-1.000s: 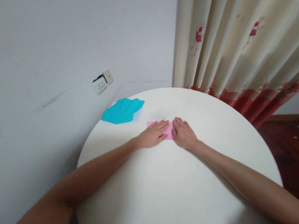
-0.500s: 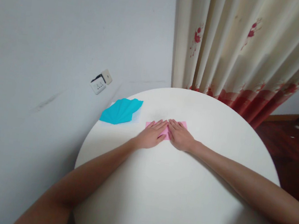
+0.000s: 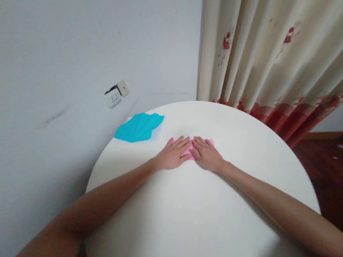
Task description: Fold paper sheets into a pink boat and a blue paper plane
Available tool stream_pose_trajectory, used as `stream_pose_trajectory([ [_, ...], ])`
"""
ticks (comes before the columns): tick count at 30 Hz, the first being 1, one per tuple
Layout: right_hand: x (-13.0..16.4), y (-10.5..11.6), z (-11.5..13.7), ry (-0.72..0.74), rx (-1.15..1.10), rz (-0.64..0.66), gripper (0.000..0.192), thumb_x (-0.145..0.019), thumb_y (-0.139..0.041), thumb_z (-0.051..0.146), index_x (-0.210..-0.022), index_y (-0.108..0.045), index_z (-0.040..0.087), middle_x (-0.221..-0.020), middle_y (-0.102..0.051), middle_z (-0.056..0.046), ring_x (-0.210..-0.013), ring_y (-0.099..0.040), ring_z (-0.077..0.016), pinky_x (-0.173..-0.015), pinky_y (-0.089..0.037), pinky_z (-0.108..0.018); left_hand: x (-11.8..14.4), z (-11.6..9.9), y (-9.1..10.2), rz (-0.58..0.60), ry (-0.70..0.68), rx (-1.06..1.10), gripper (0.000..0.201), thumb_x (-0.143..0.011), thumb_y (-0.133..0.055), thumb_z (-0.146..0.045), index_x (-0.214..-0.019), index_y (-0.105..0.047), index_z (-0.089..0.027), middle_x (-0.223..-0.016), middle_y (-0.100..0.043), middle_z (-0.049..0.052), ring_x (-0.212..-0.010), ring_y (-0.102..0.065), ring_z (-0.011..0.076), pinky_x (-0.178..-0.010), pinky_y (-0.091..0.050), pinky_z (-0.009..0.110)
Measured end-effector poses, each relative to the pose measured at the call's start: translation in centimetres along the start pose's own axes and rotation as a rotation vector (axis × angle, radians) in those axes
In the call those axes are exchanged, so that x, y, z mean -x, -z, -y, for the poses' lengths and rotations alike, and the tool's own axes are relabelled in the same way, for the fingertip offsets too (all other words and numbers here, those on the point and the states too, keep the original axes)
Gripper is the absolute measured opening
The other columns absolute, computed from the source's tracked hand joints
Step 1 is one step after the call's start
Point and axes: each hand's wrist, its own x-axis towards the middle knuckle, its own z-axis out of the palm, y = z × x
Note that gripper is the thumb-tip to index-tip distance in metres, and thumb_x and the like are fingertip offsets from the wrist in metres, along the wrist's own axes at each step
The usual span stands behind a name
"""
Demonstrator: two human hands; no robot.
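The white, round-edged table [image 3: 207, 217] supports a flat pink paper [image 3: 188, 151], partly hidden, toward its far side. A pale sheet [image 3: 156, 134], overlaid by creased blue paper [image 3: 140, 127], lies at the far-left edge.

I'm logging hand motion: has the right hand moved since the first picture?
Yes: the right hand has moved slightly left, nearer the blue paper, which keeps its place relative to the socket.
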Motion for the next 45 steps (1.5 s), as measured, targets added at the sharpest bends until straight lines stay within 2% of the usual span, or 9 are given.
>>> stream_pose_trajectory([
  [4,-0.3,-0.2,-0.7,-0.023,-0.077,-0.073,0.05,-0.105,-0.024,0.031,-0.141,-0.053,0.01,-0.153,-0.045,-0.016,-0.145,-0.037,-0.0243,-0.119,-0.03,-0.044,0.0,0.0,0.1,0.011,-0.015,-0.005,0.06,-0.103,-0.024,-0.053,-0.158,-0.022,-0.028,-0.166,-0.018,0.003,-0.154,-0.013,0.0267,-0.121,-0.013,0.057],
  [8,-0.3,-0.7,-0.9,0.029,0.027,-0.07,0.051,-0.1,-0.035,0.022,-0.146,-0.045,0.003,-0.156,-0.039,-0.02,-0.146,-0.034,-0.0273,-0.12,-0.028,-0.045,0.1,-0.1,0.3,0.024,-0.051,0.0,0.06,-0.104,-0.023,-0.05,-0.159,-0.019,-0.025,-0.166,-0.019,0.005,-0.154,-0.012,0.0254,-0.122,-0.011,0.055],
  [12,0.0,-0.7,-0.4,0.033,0.088,-0.044,0.055,-0.102,-0.027,0.025,-0.149,-0.039,-0.002,-0.157,-0.035,-0.021,-0.148,-0.031,-0.0278,-0.12,-0.027,-0.045,0.1,-0.2,0.4,0.033,-0.102,0.005,0.059,-0.105,-0.022,-0.044,-0.159,-0.016,-0.02,-0.166,-0.018,0.006,-0.154,-0.012,0.0233,-0.123,-0.011,0.052],
  [21,0.0,-0.3,-0.2,0.01,0.133,0.005,0.057,-0.103,-0.026,0.03,-0.152,-0.036,0.002,-0.16,-0.031,-0.018,-0.149,-0.027,-0.0272,-0.121,-0.024,-0.046,0.0,-0.1,0.2,0.017,-0.034,0.008,0.063,-0.103,-0.027,-0.049,-0.159,-0.019,-0.021,-0.166,-0.017,0.005,-0.154,-0.013,0.0256,-0.123,-0.013,0.052],
  [29,0.0,0.0,-0.1,0.016,0.137,0.004,0.056,-0.103,-0.027,0.029,-0.152,-0.038,0.006,-0.16,-0.031,-0.017,-0.149,-0.027,-0.0267,-0.121,-0.025,-0.046,-0.1,0.0,-0.1,0.005,0.021,0.018,0.068,-0.102,-0.027,-0.055,-0.159,-0.019,-0.019,-0.166,-0.015,0.007,-0.154,-0.012,0.0243,-0.123,-0.012,0.054],
  [36,0.0,-0.1,-0.2,0.035,0.139,-0.014,0.054,-0.102,-0.028,0.028,-0.15,-0.041,0.006,-0.159,-0.034,-0.019,-0.148,-0.029,-0.0286,-0.12,-0.026,-0.047,-0.1,0.9,0.3,0.098,0.003,0.014,0.082,-0.097,-0.026,-0.07,-0.16,-0.016,-0.018,-0.166,-0.007,0.012,-0.155,-0.005,0.0263,-0.122,-0.006,0.054],
  [41,0.0,-0.2,-0.3,0.033,0.134,-0.02,0.053,-0.102,-0.029,0.028,-0.15,-0.042,0.007,-0.158,-0.035,-0.019,-0.148,-0.03,-0.0284,-0.119,-0.026,-0.047,0.2,0.7,0.3,0.071,0.004,-0.012,0.073,-0.101,-0.02,-0.062,-0.16,-0.016,-0.019,-0.166,-0.008,0.011,-0.155,-0.005,0.0249,-0.123,-0.007,0.052],
  [45,0.0,-0.2,-0.3,0.031,0.126,-0.022,0.054,-0.102,-0.029,0.028,-0.15,-0.041,0.007,-0.159,-0.034,-0.019,-0.148,-0.029,-0.0288,-0.119,-0.026,-0.048,0.2,0.6,0.2,0.052,0.014,-0.008,0.071,-0.102,-0.023,-0.06,-0.159,-0.019,-0.019,-0.166,-0.009,0.01,-0.155,-0.007,0.0254,-0.122,-0.008,0.053],
])
